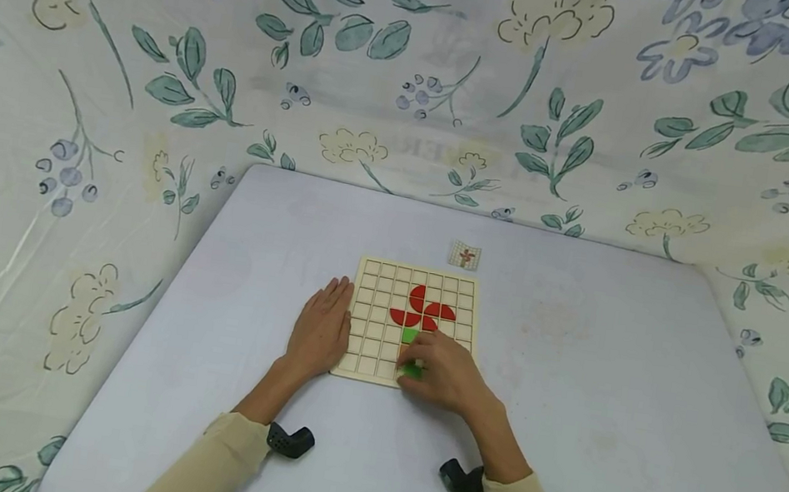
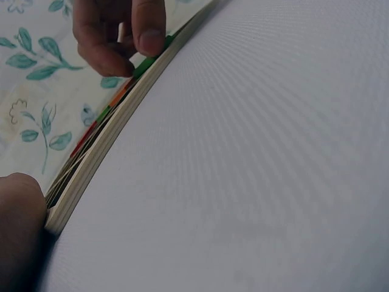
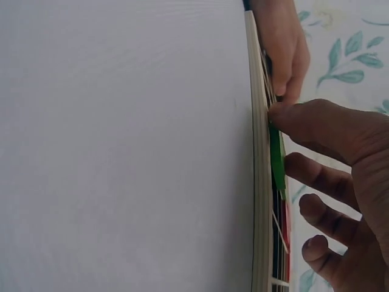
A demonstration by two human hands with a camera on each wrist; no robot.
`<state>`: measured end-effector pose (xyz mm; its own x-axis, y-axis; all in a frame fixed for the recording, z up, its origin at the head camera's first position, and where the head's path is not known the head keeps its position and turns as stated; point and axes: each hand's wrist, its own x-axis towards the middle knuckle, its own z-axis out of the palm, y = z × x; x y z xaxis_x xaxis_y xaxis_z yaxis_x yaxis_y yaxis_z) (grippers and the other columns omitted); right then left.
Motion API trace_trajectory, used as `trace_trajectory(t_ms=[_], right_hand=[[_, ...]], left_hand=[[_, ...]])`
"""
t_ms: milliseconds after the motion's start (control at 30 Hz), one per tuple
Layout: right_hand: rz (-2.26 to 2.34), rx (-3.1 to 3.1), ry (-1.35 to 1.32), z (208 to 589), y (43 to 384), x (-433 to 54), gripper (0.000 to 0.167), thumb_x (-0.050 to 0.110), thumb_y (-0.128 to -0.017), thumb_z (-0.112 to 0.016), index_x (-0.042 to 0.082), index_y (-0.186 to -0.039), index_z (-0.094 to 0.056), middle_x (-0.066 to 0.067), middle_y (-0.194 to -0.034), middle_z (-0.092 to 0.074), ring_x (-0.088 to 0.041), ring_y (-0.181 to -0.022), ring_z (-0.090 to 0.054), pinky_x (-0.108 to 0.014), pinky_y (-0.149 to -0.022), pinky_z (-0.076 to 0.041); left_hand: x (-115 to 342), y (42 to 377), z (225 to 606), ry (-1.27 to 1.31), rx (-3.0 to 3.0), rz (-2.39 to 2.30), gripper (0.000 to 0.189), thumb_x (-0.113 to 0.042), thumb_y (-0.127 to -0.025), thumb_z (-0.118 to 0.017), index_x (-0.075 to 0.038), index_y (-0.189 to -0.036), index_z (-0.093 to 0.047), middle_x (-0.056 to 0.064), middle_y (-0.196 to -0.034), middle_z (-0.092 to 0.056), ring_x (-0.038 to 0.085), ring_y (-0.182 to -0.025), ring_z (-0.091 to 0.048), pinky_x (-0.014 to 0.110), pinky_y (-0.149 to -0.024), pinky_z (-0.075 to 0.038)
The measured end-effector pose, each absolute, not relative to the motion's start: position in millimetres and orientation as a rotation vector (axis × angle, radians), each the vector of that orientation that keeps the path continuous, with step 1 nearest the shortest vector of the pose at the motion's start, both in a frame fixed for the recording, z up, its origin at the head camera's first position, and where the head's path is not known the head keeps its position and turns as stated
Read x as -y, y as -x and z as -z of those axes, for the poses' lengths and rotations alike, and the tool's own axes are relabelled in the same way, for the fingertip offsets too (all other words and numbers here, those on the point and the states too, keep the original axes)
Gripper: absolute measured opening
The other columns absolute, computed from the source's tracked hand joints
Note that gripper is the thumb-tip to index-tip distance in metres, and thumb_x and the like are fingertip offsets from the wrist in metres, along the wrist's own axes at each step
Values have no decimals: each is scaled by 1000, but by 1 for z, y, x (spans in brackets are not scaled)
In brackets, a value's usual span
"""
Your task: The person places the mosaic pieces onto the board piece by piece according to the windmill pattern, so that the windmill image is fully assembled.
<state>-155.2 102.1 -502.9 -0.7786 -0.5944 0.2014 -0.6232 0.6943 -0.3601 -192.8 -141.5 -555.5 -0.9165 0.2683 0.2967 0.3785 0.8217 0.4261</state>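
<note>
A pale wooden grid board (image 1: 372, 319) lies flat on the table. Several red rounded pieces (image 1: 442, 311) form a pinwheel in its upper right part. Below them sit a green square (image 1: 410, 336) and an orange piece (image 1: 404, 352), the latter partly covered by fingers. At the board's near edge my right hand (image 1: 448, 371) pinches a green piece (image 1: 413, 370) low over the grid, thumb and index finger at its two ends in the right wrist view. My left hand (image 1: 320, 332) rests along the left edge of the board, fingers straight and pointing away from me.
A small card (image 1: 465, 255) printed with a red pinwheel on a grid lies beyond the board. The white table (image 1: 571, 388) extends on both sides. Floral cloth (image 1: 419, 73) hangs behind its far edge. Black wrist devices (image 1: 291, 441) sit at both cuffs.
</note>
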Motion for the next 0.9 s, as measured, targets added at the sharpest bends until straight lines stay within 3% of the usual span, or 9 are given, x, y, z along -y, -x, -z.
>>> trace_trajectory(t_ms=[233,467,667,900], right_hand=[[-637,2885,-933,500,152,-109,16,22,-73,-84,24,-86,-75,13,-81,-58,-7,-72,-47,-27,-65,-45],[-744,2911,-969,498,154,-108,18,16,-75,-84,18,-90,-75,12,-83,-67,-7,-76,-56,-30,-73,-49],[-808,2900,-1023,498,156,-104,17,10,-76,-83,16,-89,-76,12,-81,-66,-4,-70,-53,-25,-66,-48],[-770,2908,-1021,496,155,-104,18,7,-75,-82,19,-87,-76,13,-84,-65,-5,-76,-56,-27,-69,-50]], left_hand=[[142,192,555,493,2790,710,50,-13,-103,-41,8,-148,-34,23,-153,-34,33,-145,-23,48,-117,-17],[142,193,554,490,2799,714,50,-12,-103,-40,7,-148,-34,22,-153,-33,33,-145,-23,47,-117,-16],[142,192,553,492,2803,724,50,-12,-103,-41,8,-148,-34,22,-153,-33,33,-145,-23,47,-117,-16],[141,193,553,498,2800,733,50,-12,-103,-40,8,-148,-34,22,-153,-33,33,-145,-23,46,-118,-16]])
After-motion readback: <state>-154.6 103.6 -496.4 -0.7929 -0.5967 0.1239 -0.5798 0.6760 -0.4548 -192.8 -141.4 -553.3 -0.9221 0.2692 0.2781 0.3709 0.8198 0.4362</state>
